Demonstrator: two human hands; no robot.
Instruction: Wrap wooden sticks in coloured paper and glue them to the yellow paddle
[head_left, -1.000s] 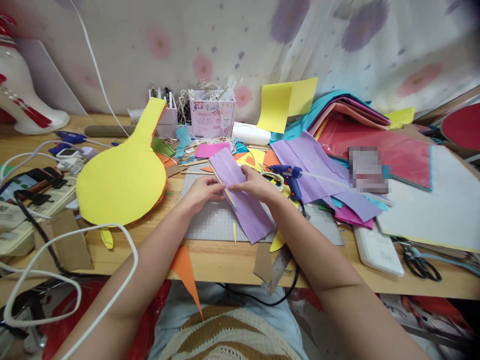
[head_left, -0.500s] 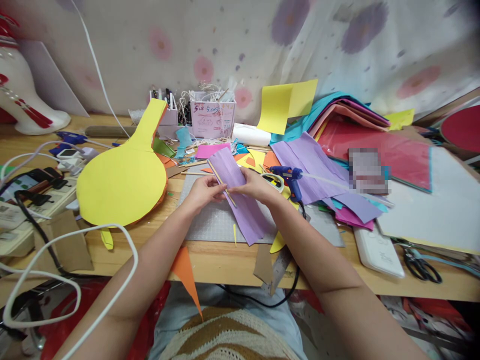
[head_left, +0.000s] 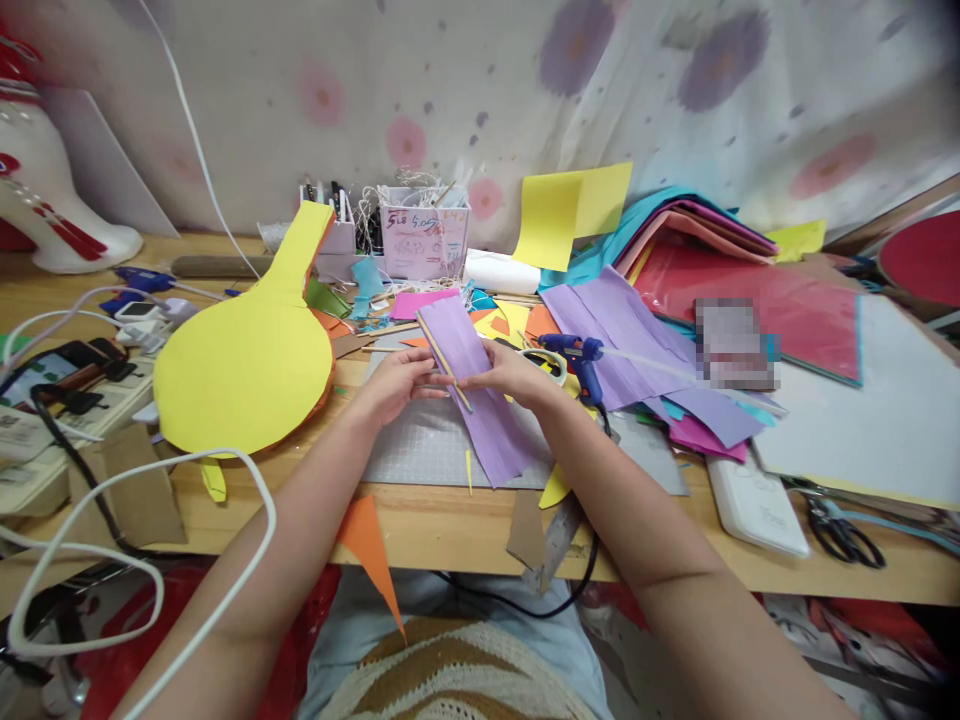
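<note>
A strip of purple crepe paper (head_left: 491, 430) slants over the grey cutting mat (head_left: 409, 455). Along its left edge lies a thin yellowish stick (head_left: 442, 352). My right hand (head_left: 517, 375) grips the strip from the right, thumb pressed beside the stick, other fingers hidden underneath. At the left edge, my left hand (head_left: 397, 385) has its fingers stretched and apart, fingertips close to or touching the stick. A blue glue gun (head_left: 577, 350) lies just right of my right hand, and a roll of tape (head_left: 551, 365) is partly hidden behind that hand.
Left of the mat rests a large yellow paddle-shaped piece (head_left: 244, 365). More purple crepe paper (head_left: 615, 340), a white power bank (head_left: 757, 505) and black scissors (head_left: 847, 535) lie to the right. An orange paper scrap (head_left: 371, 555) overhangs the front edge. A white cable (head_left: 270, 500) loops at left.
My left fingers have loosened from a pinch at the strip's edge and spread out. My right hand keeps its hold; the purple strip has barely moved.
</note>
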